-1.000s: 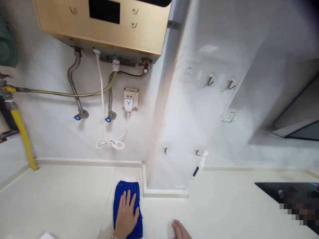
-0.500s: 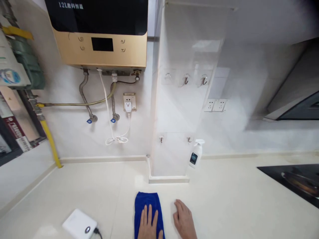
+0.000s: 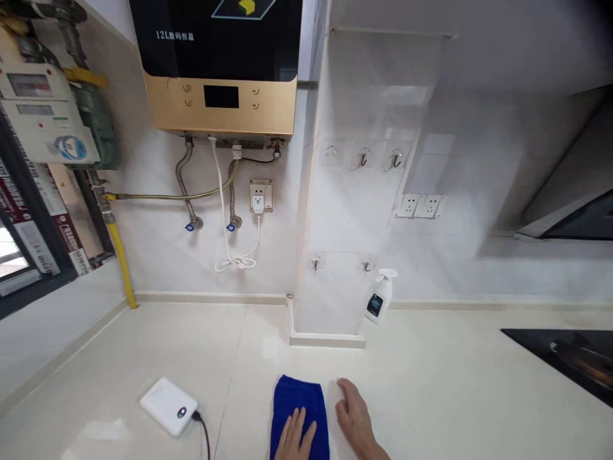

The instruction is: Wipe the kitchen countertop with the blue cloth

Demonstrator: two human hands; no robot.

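Note:
A folded blue cloth (image 3: 297, 395) lies flat on the pale countertop (image 3: 431, 383) at the bottom middle. My left hand (image 3: 295, 437) rests palm down on its lower part, fingers stretched out and not gripping it. Just right of the cloth, my right hand (image 3: 357, 418) lies on the counter with the index finger extended and the other fingers loosely bent. Nothing shows in it. Both wrists run toward the lower frame edge.
A white power bank (image 3: 168, 407) with a black cable sits on the left. Behind the hands, a white spray bottle (image 3: 380, 299) stands beside the wall pillar (image 3: 330, 306). A black cooktop (image 3: 565, 361) is at the right; a water heater (image 3: 220, 96) hangs above.
The view has swung left, so the scene sits further right. My left hand has slid lower on the cloth. My right index finger has straightened out.

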